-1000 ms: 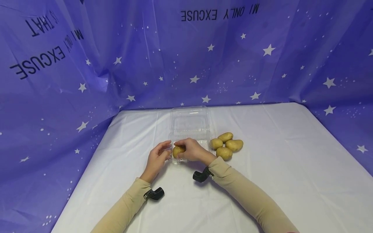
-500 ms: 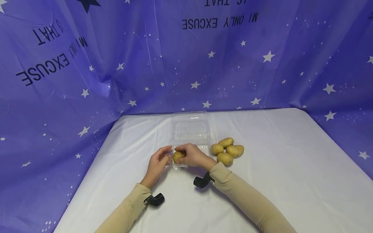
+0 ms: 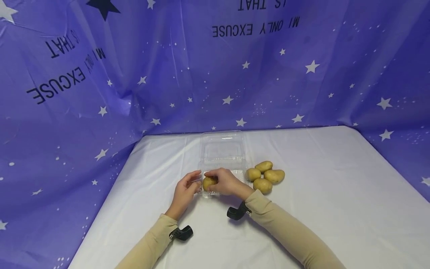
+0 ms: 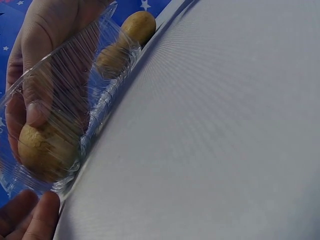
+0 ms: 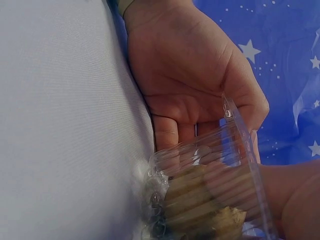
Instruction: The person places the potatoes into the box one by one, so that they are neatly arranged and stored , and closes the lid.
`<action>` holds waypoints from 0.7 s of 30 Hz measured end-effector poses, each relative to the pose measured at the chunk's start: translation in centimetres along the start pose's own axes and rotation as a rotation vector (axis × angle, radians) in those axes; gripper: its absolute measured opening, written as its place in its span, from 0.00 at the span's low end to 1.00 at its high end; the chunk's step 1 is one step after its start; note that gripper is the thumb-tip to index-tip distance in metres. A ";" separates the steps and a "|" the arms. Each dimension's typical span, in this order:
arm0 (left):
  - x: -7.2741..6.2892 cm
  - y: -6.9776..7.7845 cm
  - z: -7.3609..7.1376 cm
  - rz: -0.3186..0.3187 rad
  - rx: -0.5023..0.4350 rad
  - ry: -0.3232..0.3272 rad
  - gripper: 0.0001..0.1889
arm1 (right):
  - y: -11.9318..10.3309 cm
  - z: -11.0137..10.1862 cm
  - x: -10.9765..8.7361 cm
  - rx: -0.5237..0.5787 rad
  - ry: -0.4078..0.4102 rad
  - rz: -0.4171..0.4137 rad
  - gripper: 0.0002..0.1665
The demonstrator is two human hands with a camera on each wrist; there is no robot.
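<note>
A clear plastic clamshell box (image 3: 223,149) lies unfolded on the table, its lid laid back away from me. My right hand (image 3: 229,183) reaches into the base and grips a potato (image 3: 209,184) at the left end, thumb on the near side. Through the ribbed wall in the left wrist view, that potato (image 4: 47,155) sits low against the box's end. My left hand (image 3: 184,191) stays beside the left wall with relaxed, slightly bent fingers right at the plastic. In the right wrist view the left palm (image 5: 190,70) faces the box.
Several loose potatoes (image 3: 263,185) lie grouped just right of the box. A white cloth (image 3: 336,194) covers the table, and a purple starry curtain (image 3: 268,74) hangs behind it and along the sides. Black wrist mounts (image 3: 236,212) stick out below both sleeves.
The head view has tilted up and shifted slightly, so everything sits lower in it. Both hands, the potato and the box keep their places relative to each other.
</note>
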State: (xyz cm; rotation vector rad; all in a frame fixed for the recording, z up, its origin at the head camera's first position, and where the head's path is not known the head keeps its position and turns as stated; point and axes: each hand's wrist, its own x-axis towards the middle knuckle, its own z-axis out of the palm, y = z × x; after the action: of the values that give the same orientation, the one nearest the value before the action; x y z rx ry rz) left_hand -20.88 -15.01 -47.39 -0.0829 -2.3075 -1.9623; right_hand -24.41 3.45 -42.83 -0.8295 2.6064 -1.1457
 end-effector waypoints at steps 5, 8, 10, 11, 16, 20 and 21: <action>-0.3 -0.2 0.0 -0.008 0.006 -0.003 0.21 | 0.1 0.4 -0.1 -0.006 -0.012 -0.013 0.30; -0.4 -0.2 -0.1 0.000 0.003 -0.003 0.21 | -0.1 0.4 -0.1 -0.013 -0.008 -0.023 0.30; -0.3 -0.1 -0.1 0.005 -0.002 -0.004 0.21 | -0.1 0.3 -0.1 -0.013 -0.005 -0.025 0.30; -0.3 -0.1 -0.1 0.006 -0.001 -0.003 0.22 | -0.1 0.3 0.0 -0.014 -0.002 -0.024 0.30; -0.3 0.0 -0.1 -0.002 0.001 -0.008 0.22 | 0.0 0.3 0.0 -0.031 -0.007 -0.028 0.30; -0.2 0.0 0.0 0.009 0.000 -0.009 0.22 | 0.1 0.3 0.0 -0.039 -0.001 -0.041 0.30; -0.1 0.0 0.0 0.012 0.000 -0.010 0.22 | 0.1 0.3 0.0 -0.043 0.003 -0.046 0.30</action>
State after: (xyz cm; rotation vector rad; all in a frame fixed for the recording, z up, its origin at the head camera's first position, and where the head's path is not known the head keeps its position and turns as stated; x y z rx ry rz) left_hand -20.76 -15.04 -47.43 -0.1064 -2.3072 -1.9610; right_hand -24.35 3.29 -43.12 -0.9009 2.6359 -1.1069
